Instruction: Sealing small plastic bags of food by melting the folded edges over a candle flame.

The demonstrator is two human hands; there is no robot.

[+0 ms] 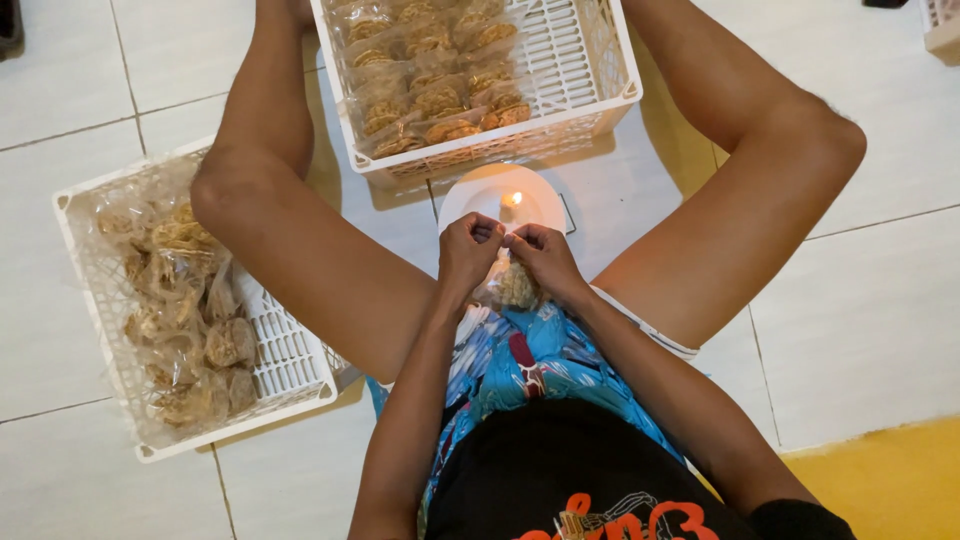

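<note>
Snack inside the small clear bag (515,285) is hard to make out, bag half hidden by both hands, left hand (466,255) and right hand (545,258) each in a closed pinch grip on its top edge just beside the candle flame (511,200) on a white plate (470,195), white baskets (590,70) of packed bags near on the tiled floor (860,320).

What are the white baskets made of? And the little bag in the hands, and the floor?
The white baskets look like moulded plastic: matte white walls and bases of fine, even lattice. The little bag, pinched by the left hand and right hand, seems thin clear plastic film; it glints, and the snack shows through. The floor looks like glazed white tile with grout lines.
</note>
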